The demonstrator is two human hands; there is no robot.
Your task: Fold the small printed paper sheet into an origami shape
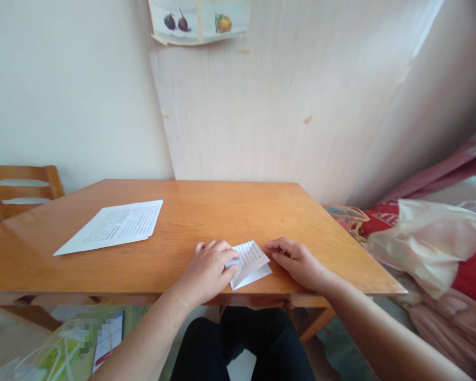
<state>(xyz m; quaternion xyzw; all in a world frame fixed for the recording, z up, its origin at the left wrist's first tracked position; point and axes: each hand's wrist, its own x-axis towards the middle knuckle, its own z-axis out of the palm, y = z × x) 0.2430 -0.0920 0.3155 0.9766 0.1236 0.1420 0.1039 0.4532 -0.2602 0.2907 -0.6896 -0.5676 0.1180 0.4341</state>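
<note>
A small folded sheet of printed paper (250,259) sits near the table's front edge, its layers gaping apart on the right side. My left hand (212,267) grips the paper's left part, with fingers bent over it and the thumb at its lower left. Those fingers hide that part of the sheet. Just to the right of the paper, my right hand (295,260) rests by the table top with loosely curved fingers. Its thumb and forefinger are apart, and nothing shows between them.
Farther left on the wooden table (222,211) lies a stack of printed sheets (115,225). A wooden chair (24,185) stands at the far left. Bags (420,238) and cloth crowd the right side. Fruit pictures (200,21) hang on the wall behind.
</note>
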